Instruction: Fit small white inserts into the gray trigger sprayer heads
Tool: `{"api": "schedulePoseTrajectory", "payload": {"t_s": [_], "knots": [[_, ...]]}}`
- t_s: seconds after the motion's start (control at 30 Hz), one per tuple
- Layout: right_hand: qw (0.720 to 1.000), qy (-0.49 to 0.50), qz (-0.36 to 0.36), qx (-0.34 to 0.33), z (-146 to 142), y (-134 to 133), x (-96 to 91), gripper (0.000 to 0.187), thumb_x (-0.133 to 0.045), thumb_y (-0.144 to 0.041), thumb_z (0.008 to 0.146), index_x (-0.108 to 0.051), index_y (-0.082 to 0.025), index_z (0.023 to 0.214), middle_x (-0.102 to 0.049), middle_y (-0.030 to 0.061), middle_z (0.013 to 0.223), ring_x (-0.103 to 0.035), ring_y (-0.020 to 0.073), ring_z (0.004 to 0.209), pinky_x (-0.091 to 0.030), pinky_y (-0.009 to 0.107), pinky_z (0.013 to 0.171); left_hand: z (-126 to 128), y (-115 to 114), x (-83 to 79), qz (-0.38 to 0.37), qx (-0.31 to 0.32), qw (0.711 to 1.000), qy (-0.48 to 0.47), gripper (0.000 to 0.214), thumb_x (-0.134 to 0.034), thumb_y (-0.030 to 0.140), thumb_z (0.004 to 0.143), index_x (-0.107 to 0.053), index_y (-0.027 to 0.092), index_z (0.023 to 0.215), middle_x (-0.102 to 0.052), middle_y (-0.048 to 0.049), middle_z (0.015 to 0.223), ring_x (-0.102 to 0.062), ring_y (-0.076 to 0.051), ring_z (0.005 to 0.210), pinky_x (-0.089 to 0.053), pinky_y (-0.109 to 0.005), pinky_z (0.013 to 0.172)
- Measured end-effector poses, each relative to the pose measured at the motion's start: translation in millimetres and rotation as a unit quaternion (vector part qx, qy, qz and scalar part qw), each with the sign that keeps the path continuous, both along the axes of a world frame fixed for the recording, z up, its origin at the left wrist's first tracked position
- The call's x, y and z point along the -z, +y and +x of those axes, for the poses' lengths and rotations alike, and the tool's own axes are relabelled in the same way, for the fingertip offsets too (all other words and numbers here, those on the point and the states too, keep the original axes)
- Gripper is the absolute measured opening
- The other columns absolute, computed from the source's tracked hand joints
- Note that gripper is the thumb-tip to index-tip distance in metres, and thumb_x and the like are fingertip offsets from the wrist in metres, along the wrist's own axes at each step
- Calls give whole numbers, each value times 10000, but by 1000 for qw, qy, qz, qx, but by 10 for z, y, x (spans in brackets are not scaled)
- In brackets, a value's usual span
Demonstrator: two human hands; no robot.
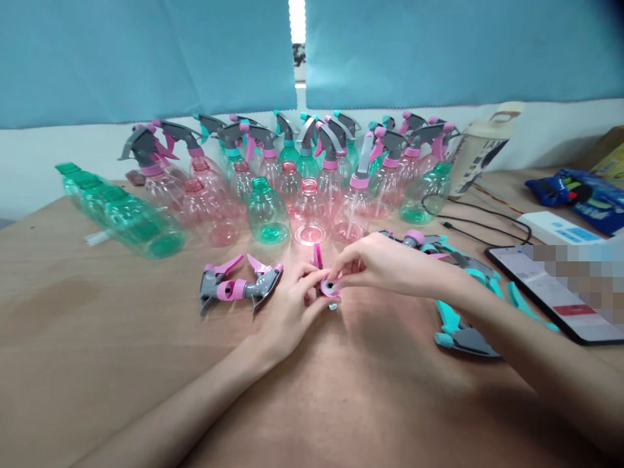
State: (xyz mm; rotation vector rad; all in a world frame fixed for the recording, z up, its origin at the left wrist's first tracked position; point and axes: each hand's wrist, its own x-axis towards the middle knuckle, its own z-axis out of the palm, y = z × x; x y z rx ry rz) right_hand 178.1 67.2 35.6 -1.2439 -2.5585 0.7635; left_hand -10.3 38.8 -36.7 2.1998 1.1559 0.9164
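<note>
My left hand (292,302) is closed around a pink and grey trigger spray head (330,287), whose round collar opening faces up toward me. At that collar my right hand (365,263) pinches with thumb and fingertips; whether something small is between them is hidden. Just below the collar, a small pale teal piece (333,306) shows on the table. Two more pink and grey spray heads (238,286) lie left of my left hand, collar to collar. Under and beyond my right forearm are several teal and grey spray heads (468,338), partly covered by the arm.
Behind my hands stand pink and green bottles, among them an open green bottle (267,211); many carry spray heads. Green bottles (141,221) lie at the left. On the right are a phone (550,292), a black cable (480,221), a white box (560,227) and a cream tumbler (480,153).
</note>
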Motion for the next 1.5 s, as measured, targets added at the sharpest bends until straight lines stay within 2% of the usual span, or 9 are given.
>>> {"api": "schedulePoseTrajectory", "payload": {"t_s": [0.1, 0.3, 0.53, 0.77, 0.93, 1.03, 1.2, 1.37, 1.5], "knots": [[1000, -9, 1, 4, -15, -15, 7, 166, -587, -280, 809, -731, -202, 836, -570, -19, 622, -407, 93, 555, -272, 229, 514, 2, -10, -4, 8, 3, 1000, 9, 215, -622, 223, 849, -612, 198, 1062, -545, -24, 953, -522, -118, 702, -471, -264, 647], [1000, -8, -1, -16, -30, -24, 44, 107, -562, -196, 801, -665, -178, 776, -623, -8, 699, -482, 94, 593, -318, 226, 550, 5, -17, -4, 25, 18, 999, 32, 160, -632, 219, 839, -621, 189, 996, -562, -33, 969, -533, -144, 770, -464, -268, 674], [998, -2, 57, -41, -54, -35, 67, 148, -518, -133, 828, -623, -166, 728, -611, 19, 779, -494, 112, 660, -312, 234, 571, 6, -8, -27, 15, 23, 999, 36, 81, -603, 204, 849, -622, 185, 926, -568, -31, 980, -544, -151, 793, -462, -269, 691], [993, -37, 91, -63, -25, -41, 109, 123, -522, -154, 847, -637, -161, 800, -592, 53, 871, -518, 145, 730, -319, 247, 603, 12, -6, -42, 0, 26, 999, 41, 98, -590, 202, 856, -626, 189, 946, -560, -39, 994, -534, -165, 824, -464, -290, 719], [994, -32, 73, -74, 25, -54, 41, 151, -478, -170, 864, -576, -157, 751, -582, 37, 834, -501, 144, 739, -330, 256, 619, 9, 12, -24, -6, 22, 999, 30, 178, -596, 218, 862, -613, 200, 1039, -554, -30, 1000, -541, -147, 792, -464, -277, 703], [996, -4, 78, -50, 52, -63, -70, 175, -464, -229, 895, -551, -173, 754, -565, 11, 803, -480, 135, 736, -335, 256, 627, 1, 30, -8, -24, 3, 1000, 2, 217, -602, 226, 865, -596, 209, 1081, -533, -12, 983, -532, -111, 714, -464, -253, 674], [992, 29, 123, 26, 57, -55, -140, 142, -458, -242, 903, -541, -180, 806, -546, 28, 919, -482, 128, 750, -364, 267, 658, -7, 34, -2, -25, -1, 1000, -2, 217, -616, 225, 859, -611, 229, 1075, -533, 0, 985, -525, -106, 724, -461, -244, 682], [996, 82, 20, 37, 17, -73, -122, 107, -416, -181, 892, -499, -192, 826, -594, -6, 768, -560, 119, 672, -408, 246, 581, -11, 26, -9, -30, 0, 1000, -2, 250, -609, 266, 865, -604, 250, 1114, -523, 2, 964, -531, -110, 729, -460, -240, 659], [982, 174, -69, -8, -11, -71, -69, 32, -499, -227, 870, -512, -199, 880, -637, 10, 859, -625, 130, 736, -489, 238, 583, -12, 25, -12, -32, 2, 999, -3, 158, -586, 285, 878, -624, 223, 1018, -521, 0, 957, -530, -113, 740, -458, -235, 652]]}}
